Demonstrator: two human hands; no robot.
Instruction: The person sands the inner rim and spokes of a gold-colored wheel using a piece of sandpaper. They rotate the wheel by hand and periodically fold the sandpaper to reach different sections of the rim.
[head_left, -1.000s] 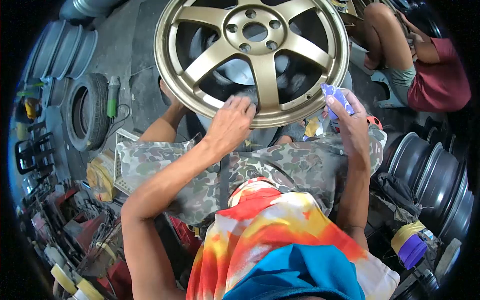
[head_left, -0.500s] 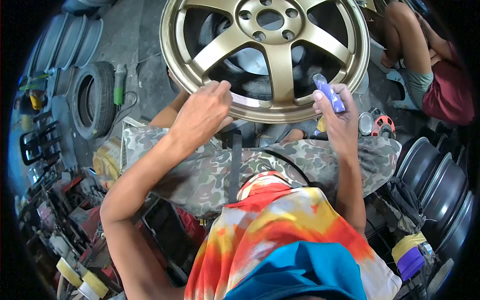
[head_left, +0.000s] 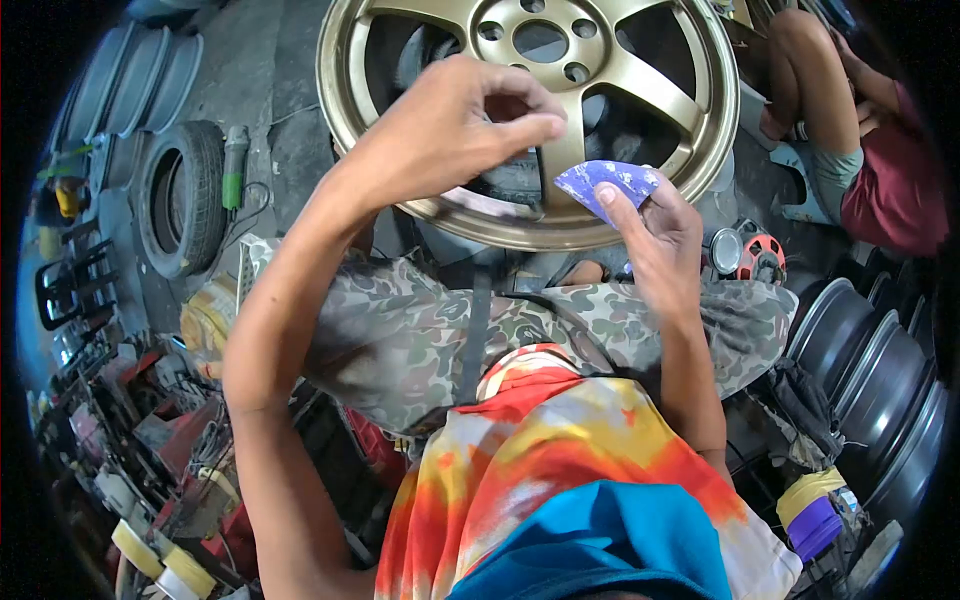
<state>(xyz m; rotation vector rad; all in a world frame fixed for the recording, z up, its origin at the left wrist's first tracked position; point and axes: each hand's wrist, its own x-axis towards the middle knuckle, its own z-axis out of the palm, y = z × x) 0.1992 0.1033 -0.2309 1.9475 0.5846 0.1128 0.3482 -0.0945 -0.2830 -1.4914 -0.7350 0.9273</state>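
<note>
Since the gold wheel (head_left: 650, 90) sits face-up just beyond the knees (head_left: 745, 315), reach looks easy, we judge. Right hand (head_left: 662, 230) pinches a purple sheet (head_left: 582, 186), pointed end free; left hand (head_left: 450, 130) curls over the wheel, contents we cannot tell.

Floor (head_left: 275, 70): dark grey on my screen
Left: a tyre (head_left: 202, 205) near a row of rims (head_left: 128, 85)
Lower left: clutter (head_left: 165, 430) I cannot sort out
Right: darker rims (head_left: 866, 365)
Light: bluish at my left edge
</note>
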